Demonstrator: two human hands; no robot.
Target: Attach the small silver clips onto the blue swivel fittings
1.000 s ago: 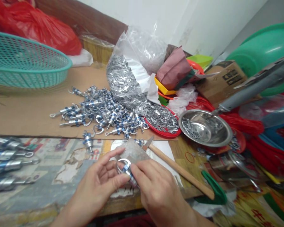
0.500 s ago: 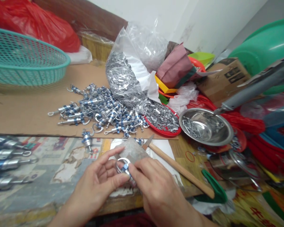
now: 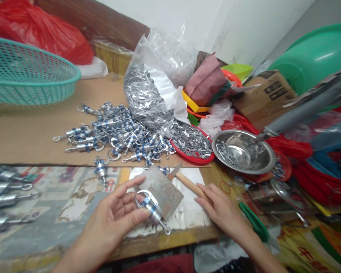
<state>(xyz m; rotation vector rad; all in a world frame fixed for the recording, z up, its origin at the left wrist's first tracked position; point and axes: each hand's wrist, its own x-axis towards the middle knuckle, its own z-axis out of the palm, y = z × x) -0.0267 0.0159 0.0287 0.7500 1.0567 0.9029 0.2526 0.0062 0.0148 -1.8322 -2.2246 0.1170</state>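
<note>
Between the thumb and fingers of my left hand (image 3: 121, 212) is a silver-and-blue metal fitting (image 3: 152, 210), with a curved hook at its top and an eye ring at its lower end. It is held over a grey metal plate (image 3: 161, 189). My right hand (image 3: 216, 203) has its fingers closed round the wooden handle (image 3: 191, 185) of a hammer, whose pointed head lies by the plate's upper right edge. Behind the plate is a heap of similar fittings (image 3: 122, 132) on cardboard.
A red tray (image 3: 191, 142) of small metal clips and a steel bowl (image 3: 244, 153) stand behind the hammer. A clear bag (image 3: 146, 94) of clips leans at the back. More fittings (image 3: 5, 199) lie at the left, below a green basket (image 3: 31, 89).
My right hand has left the fitting and moved right onto the hammer handle. The fitting stays in my left hand, now more fully visible.
</note>
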